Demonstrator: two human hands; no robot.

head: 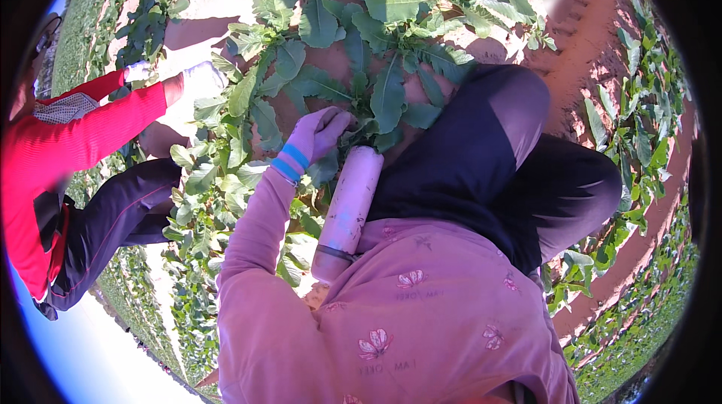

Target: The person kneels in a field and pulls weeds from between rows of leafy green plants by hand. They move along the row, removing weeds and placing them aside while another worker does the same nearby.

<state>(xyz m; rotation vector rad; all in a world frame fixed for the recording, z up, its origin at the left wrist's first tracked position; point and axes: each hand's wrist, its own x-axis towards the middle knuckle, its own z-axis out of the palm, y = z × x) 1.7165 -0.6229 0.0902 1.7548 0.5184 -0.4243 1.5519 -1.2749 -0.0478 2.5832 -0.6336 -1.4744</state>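
My left hand (pixel 322 130), in a pale glove with blue bands at the wrist, has its fingers curled together at the heart of a broad-leaved green plant (pixel 388 94). The fingertips pinch a small leafy part there, partly hidden by the hand and shade. Just below the hand lies a pale, scuffed cylinder (pixel 351 201) with a dark band near its lower end, leaning against my pink top. My right hand is out of view. Dark trousers (pixel 468 139) cover my bent legs, beside the plants.
At the left a person in a red sleeved top (pixel 107 128) and pale gloves reaches into the same row of plants. Reddish soil (pixel 586 37) with track marks runs along the upper right. More leafy rows (pixel 637 139) stand beyond my legs.
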